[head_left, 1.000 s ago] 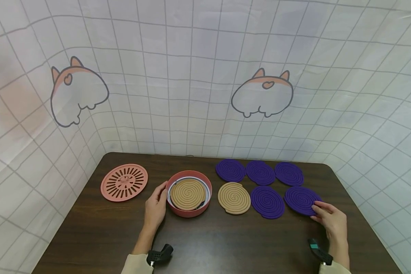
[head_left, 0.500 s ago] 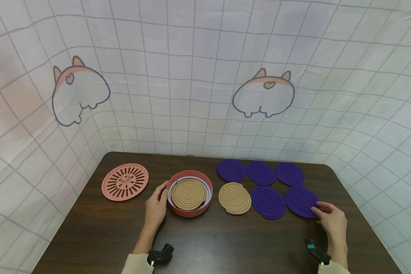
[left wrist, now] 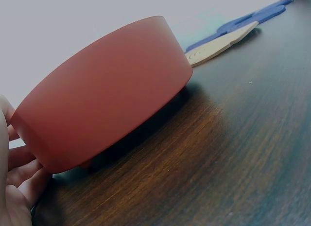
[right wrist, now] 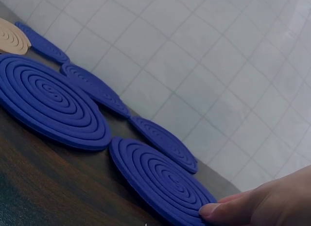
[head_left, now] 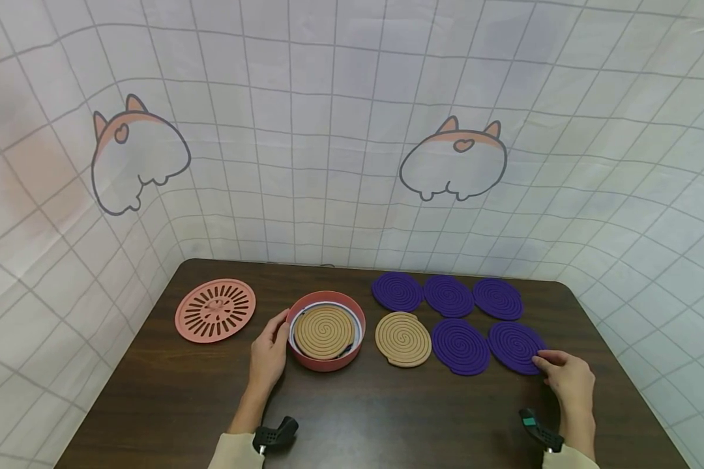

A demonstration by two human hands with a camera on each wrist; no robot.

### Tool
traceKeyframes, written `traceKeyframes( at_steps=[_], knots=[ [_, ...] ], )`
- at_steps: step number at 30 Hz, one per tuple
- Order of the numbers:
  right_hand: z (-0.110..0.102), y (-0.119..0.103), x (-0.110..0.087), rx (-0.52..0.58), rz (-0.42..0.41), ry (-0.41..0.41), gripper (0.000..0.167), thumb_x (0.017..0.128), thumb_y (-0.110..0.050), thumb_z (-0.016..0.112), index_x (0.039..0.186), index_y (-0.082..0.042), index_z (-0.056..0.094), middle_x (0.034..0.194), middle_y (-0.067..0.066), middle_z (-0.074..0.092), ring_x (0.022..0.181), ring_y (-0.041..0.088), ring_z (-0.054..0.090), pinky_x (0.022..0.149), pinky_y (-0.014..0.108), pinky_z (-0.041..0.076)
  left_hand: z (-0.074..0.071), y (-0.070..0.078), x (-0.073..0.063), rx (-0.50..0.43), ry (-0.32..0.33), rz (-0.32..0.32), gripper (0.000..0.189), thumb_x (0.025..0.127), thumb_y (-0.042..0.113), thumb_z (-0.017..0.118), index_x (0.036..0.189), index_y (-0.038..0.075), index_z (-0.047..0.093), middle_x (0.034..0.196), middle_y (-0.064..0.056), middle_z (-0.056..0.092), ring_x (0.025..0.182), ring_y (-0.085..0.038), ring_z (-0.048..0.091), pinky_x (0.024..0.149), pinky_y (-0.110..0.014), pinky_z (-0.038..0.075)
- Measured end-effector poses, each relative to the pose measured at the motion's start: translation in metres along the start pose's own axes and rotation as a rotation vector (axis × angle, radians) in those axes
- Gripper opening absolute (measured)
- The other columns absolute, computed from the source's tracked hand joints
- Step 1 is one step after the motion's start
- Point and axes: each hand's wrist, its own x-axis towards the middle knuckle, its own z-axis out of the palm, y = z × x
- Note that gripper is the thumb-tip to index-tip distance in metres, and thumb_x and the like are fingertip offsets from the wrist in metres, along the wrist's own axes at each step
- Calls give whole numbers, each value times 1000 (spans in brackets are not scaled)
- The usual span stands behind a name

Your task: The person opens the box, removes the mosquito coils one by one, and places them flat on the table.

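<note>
My left hand (head_left: 268,357) grips the left side of a round red mosquito coil box (head_left: 305,359), thumb by the rim and fingers at its lower edge in the left wrist view. Inside the box lies a tan mosquito coil (head_left: 324,332) on a pale-rimmed inner piece. At the right, my right hand (head_left: 569,379) pinches the near right edge of a purple mosquito coil (head_left: 513,346), with the thumb on top in the right wrist view. That coil lies beside another purple coil (head_left: 460,346). A second tan coil (head_left: 403,339) lies between the box and the purple ones.
Three more purple coils, the middle one (head_left: 448,296) among them, form a back row near the gridded wall cloth (head_left: 328,195). A pink slotted lid (head_left: 215,311) lies at the left of the dark wooden table (head_left: 387,417).
My right hand has shifted the purple coil slightly toward me and closer to its neighbour. My left hand and the box stay in place.
</note>
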Motion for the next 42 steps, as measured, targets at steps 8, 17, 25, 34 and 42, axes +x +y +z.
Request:
traceKeyframes(
  at_steps=[8, 17, 25, 34, 42],
  knots=[
    [0, 2, 1, -6, -14, 24, 34, 94, -20, 70, 116, 6, 69, 106, 28, 71, 53, 8, 61, 49, 23, 46, 0, 0, 0, -4, -1, -5, 40, 106, 35, 47, 142, 21, 57, 145, -7, 59, 138, -26, 52, 113, -50, 42],
    [0, -10, -3, 27, -18, 144, 37, 99, -30, 61, 116, 2, 70, 112, 28, 69, 88, 34, 64, 68, 35, 46, 0, 1, 0, 6, 4, 3, 40, 106, 34, 48, 142, 20, 57, 144, -8, 59, 138, -26, 52, 113, -50, 42],
    [-1, -31, -9, 66, -52, 199, 41, 101, -33, 57, 118, 3, 68, 111, 28, 69, 98, 40, 61, 71, 37, 42, 0, 1, 0, 2, 6, 4, 39, 106, 33, 48, 142, 20, 58, 144, -7, 59, 137, -26, 52, 113, -50, 43],
    [-1, -49, -13, 111, -83, 248, 41, 98, -34, 61, 120, 0, 69, 109, 25, 71, 58, -14, 45, 52, 10, 40, 1, 3, -1, -5, 9, -2, 39, 106, 31, 48, 141, 20, 58, 144, -7, 59, 138, -26, 52, 114, -50, 42],
    [-2, -69, -19, 150, -134, 257, 41, 98, -33, 61, 122, -1, 69, 108, 23, 71, 56, -19, 44, 52, 7, 40, 1, 2, -1, 0, 6, -16, 39, 106, 33, 48, 142, 21, 57, 145, -7, 59, 138, -26, 52, 114, -50, 41]
  ],
)
